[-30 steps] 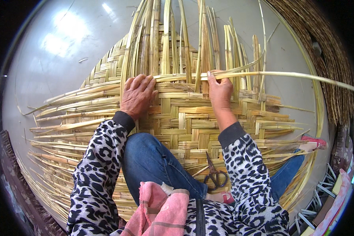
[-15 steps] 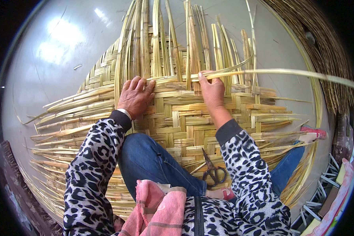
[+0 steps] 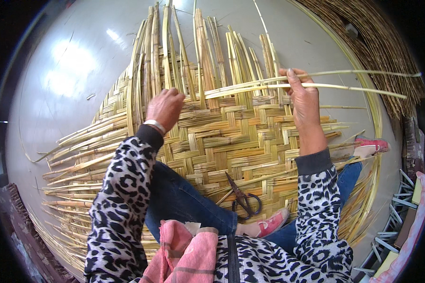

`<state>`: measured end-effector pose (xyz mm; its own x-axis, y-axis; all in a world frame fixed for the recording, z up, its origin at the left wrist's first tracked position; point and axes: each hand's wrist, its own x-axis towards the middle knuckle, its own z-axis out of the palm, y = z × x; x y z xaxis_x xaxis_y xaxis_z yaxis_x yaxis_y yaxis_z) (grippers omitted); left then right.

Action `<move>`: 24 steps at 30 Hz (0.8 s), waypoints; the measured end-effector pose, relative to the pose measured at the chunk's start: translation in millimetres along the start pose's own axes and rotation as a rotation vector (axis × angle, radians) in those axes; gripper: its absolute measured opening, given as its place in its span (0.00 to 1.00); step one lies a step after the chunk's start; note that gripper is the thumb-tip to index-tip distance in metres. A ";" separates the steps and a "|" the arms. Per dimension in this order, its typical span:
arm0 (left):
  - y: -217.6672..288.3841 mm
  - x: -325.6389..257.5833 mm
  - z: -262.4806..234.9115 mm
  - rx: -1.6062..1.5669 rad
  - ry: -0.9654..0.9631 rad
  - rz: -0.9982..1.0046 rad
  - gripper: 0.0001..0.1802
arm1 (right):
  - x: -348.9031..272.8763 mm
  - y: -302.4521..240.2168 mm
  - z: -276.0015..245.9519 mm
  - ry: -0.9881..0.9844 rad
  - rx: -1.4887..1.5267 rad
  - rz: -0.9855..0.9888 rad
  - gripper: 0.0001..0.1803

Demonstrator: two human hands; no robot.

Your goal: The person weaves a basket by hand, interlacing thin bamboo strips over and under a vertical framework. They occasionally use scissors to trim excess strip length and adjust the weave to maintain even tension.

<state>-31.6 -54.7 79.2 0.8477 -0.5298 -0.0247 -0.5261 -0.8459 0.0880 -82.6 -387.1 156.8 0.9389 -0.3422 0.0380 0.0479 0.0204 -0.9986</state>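
A large woven mat of flat bamboo strips point(image 3: 222, 141) lies on the grey floor, with loose upright strips point(image 3: 208, 52) fanning away at its far edge. My left hand point(image 3: 164, 107) presses on the mat's far edge, fingers curled among the loose strips. My right hand point(image 3: 303, 96) grips a pair of long horizontal strips point(image 3: 354, 80) that run across the uprights and stick out to the right. I sit on the mat, legs in blue jeans, arms in leopard-print sleeves.
Black scissors point(image 3: 243, 198) lie on the mat by my knee. A pink shoe point(image 3: 274, 222) and a red shoe point(image 3: 370, 145) show on my feet. A brown woven roll point(image 3: 387, 52) curves along the upper right. Metal racks point(image 3: 401, 207) stand at lower right.
My right hand has slid to the right along the horizontal strips and lifted. My left hand has shifted slightly toward the loose uprights.
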 end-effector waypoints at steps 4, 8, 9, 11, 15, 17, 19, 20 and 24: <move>56.6 40.0 17.1 -0.375 0.115 0.018 0.22 | 4.8 38.9 -38.4 0.087 0.320 0.304 0.10; 73.0 67.8 32.8 -0.513 0.026 0.021 0.22 | 19.0 69.8 -61.9 0.108 0.554 0.426 0.15; 69.9 71.9 34.4 -0.547 0.001 0.007 0.21 | 22.2 75.4 -63.9 0.079 0.588 0.409 0.16; 64.3 78.8 37.2 -0.768 -0.008 -0.041 0.19 | 32.3 82.5 -63.6 0.068 0.584 0.435 0.20; 61.1 80.0 40.2 -0.802 0.069 -0.101 0.15 | 55.1 79.6 -41.5 0.023 0.490 0.430 0.24; 64.1 79.4 41.4 -0.786 0.119 -0.160 0.14 | 65.7 75.7 -18.0 -0.082 0.370 0.370 0.26; 68.2 79.0 43.2 -0.781 0.220 -0.220 0.13 | 69.8 80.3 12.3 -0.211 0.178 0.388 0.30; 70.2 78.3 44.4 -0.791 0.249 -0.268 0.13 | 71.2 83.3 23.8 -0.358 0.105 0.330 0.32; 73.6 78.6 51.1 -1.040 0.349 -0.451 0.12 | 96.8 101.7 54.2 -0.454 -0.511 0.240 0.33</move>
<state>-7.1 -161.8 32.9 0.9999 -0.0148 -0.0026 -0.0037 -0.4104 0.9119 31.6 -367.2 60.8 0.9578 0.0425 -0.2843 -0.2386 -0.4339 -0.8688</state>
